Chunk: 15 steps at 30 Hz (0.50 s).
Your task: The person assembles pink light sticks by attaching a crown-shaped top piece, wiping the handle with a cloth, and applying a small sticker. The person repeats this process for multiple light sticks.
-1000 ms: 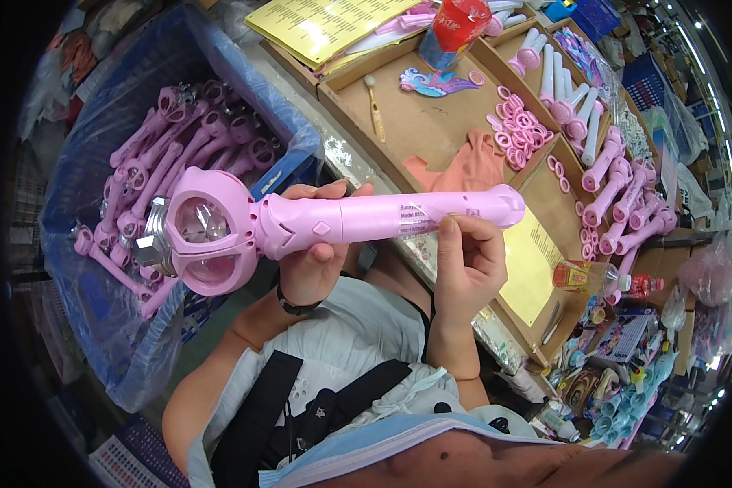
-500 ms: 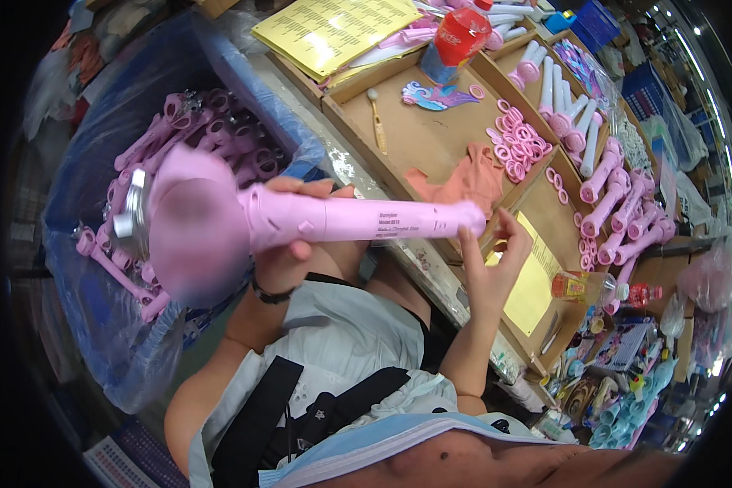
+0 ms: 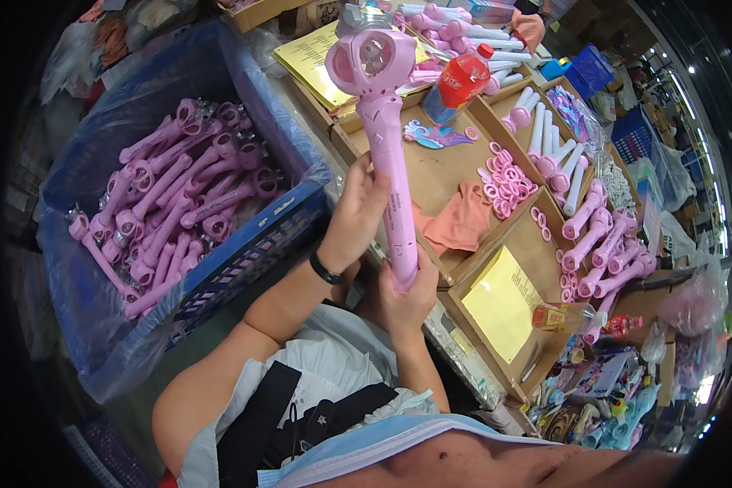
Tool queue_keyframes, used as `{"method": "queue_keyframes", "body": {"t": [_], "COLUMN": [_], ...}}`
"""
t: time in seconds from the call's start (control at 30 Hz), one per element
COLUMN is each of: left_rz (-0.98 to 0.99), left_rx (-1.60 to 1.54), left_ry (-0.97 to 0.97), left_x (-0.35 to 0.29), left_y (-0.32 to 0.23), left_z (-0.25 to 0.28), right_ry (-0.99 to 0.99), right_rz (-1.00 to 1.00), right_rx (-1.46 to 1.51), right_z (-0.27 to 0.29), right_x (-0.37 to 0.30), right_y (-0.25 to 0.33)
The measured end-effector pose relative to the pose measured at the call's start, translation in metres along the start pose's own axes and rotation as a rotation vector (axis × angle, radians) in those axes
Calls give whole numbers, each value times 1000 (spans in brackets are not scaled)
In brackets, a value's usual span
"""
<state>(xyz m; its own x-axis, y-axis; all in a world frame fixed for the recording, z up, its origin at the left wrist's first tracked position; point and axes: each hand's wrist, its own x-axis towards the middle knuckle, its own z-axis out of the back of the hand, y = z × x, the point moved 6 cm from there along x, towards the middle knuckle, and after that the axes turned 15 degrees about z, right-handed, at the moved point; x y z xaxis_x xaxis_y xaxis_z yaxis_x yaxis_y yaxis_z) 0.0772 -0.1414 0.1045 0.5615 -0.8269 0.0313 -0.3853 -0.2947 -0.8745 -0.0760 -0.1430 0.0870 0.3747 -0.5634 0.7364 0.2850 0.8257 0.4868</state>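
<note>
A pink toy wand (image 3: 390,167) stands nearly upright in front of me. Its ring-shaped head, with a clear piece inside and a silvery tip, points away from me. My left hand (image 3: 358,213) is closed round the middle of the handle. Lower down, my right hand (image 3: 409,299) grips the wand's bottom end, its fingers partly hidden behind it. Small dark print and a mark run along the handle. To the left, a blue basket (image 3: 256,232) lined with clear plastic holds many similar pink wands (image 3: 179,183).
Cardboard trays (image 3: 455,272) on the bench hold pink rings (image 3: 508,183), an orange cloth (image 3: 462,220), a yellow sheet (image 3: 500,305) and pink handles (image 3: 598,236). A red-labelled bottle (image 3: 459,81) stands at the back; another bottle (image 3: 561,315) lies at the right.
The wand has swung from lying sideways, head toward the basket, to nearly upright, head away from me. My right hand has moved left and closed on its bottom end.
</note>
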Motion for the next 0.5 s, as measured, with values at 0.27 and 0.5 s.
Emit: {"method": "queue_keyframes", "body": {"t": [0.27,0.5], "left_rz": [-253,645], "left_rx": [29,-758], "left_ry": [-153,494], "left_x": [-6,-8], "left_y": [6,27], "left_z": [12,-39], "right_ry": [95,130], "right_rz": [-111,-428], "right_rx": [214,830], "right_z": [-12,-22], "right_x": [-28,-50], "right_y": [10,16]}}
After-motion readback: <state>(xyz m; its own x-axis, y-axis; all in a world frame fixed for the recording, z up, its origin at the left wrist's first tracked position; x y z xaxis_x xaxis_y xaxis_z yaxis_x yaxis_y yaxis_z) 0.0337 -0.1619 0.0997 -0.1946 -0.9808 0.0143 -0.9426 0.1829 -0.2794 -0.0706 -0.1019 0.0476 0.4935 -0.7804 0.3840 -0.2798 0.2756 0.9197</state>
